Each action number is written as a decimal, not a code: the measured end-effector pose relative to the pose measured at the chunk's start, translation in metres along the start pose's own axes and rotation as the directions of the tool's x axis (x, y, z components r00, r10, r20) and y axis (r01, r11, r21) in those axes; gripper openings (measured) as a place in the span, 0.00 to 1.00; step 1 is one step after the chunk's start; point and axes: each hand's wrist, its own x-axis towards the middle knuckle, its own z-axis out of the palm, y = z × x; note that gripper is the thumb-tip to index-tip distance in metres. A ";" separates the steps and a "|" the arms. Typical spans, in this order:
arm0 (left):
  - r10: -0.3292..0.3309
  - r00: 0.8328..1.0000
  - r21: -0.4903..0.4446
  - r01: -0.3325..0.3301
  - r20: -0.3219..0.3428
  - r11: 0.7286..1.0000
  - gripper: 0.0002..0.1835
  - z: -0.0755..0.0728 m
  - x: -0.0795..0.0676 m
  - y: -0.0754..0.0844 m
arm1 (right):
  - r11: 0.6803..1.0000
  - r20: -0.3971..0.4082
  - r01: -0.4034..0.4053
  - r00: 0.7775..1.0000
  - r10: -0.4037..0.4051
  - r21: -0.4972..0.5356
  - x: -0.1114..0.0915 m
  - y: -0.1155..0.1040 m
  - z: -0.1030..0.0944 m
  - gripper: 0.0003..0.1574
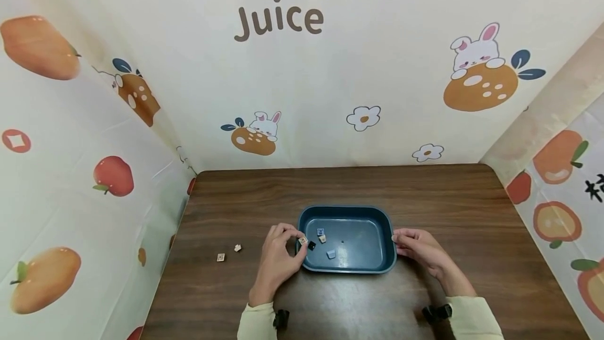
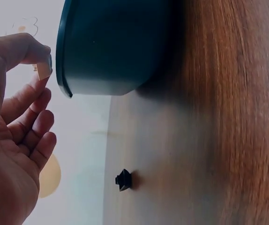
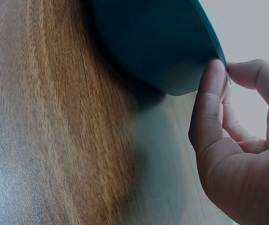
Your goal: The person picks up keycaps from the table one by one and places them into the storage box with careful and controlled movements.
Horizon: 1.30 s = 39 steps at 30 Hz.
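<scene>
My left hand (image 1: pixel 279 258) pinches a small square cream piece (image 1: pixel 303 241) between thumb and fingertip, over the left rim of a dark blue plastic tray (image 1: pixel 346 269). In the left wrist view the cream piece (image 2: pixel 43 70) appears blocky, just outside the rim, with the other fingers loosely curled. My right hand (image 1: pixel 427 253) grips the tray's right rim between thumb and fingers, as the right wrist view also shows. Inside the tray lie a blue piece (image 1: pixel 321 231), a cream piece (image 1: pixel 322 238), a black piece (image 1: pixel 312 245) and a pale blue piece (image 1: pixel 331 254).
Left of the tray, a square cream piece (image 1: pixel 220 257) and another small cream piece (image 1: pixel 238 248) lie on the brown wooden table (image 1: pixel 212 198). A small dark-looking piece (image 2: pixel 123 180) stands on the table in the left wrist view. Printed curtains (image 1: pixel 330 72) enclose the table's back and sides.
</scene>
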 end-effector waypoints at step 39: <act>0.176 0.983 0.019 -0.177 0.059 0.984 0.06 0.030 0.011 0.014 | 0.999 0.028 0.015 0.999 -0.016 0.035 0.001 0.001 -0.002 0.24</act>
